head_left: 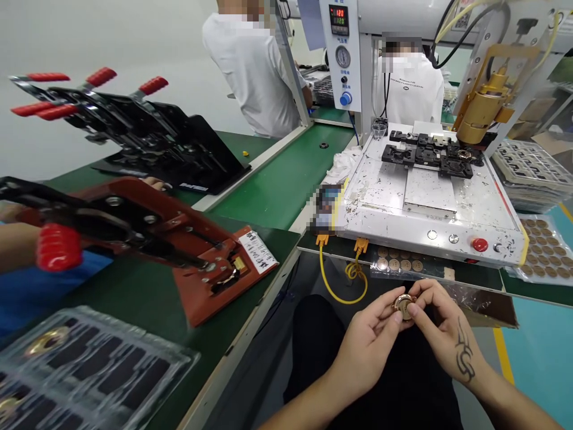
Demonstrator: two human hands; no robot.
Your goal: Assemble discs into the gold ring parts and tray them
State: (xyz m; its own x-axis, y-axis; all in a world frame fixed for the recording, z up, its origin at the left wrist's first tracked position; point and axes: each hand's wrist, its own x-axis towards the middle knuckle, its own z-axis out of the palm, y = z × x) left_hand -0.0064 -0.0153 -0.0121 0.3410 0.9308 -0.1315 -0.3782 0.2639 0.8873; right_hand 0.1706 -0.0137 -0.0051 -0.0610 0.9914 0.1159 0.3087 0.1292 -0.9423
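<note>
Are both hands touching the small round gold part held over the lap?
Touching. The head view shows the left hand and right hand both pinching the round gold part with their fingertips, no gap visible.

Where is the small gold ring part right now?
In the head view, the gold ring part sits low and right of centre, pinched between the left hand and right hand, just below the white machine base.

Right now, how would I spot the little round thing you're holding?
Find the white machine with the red button. Just below it, the left hand and right hand pinch a small gold ring. Unlike the discs bagged nearby, it's loose, held in fingertips.
</note>
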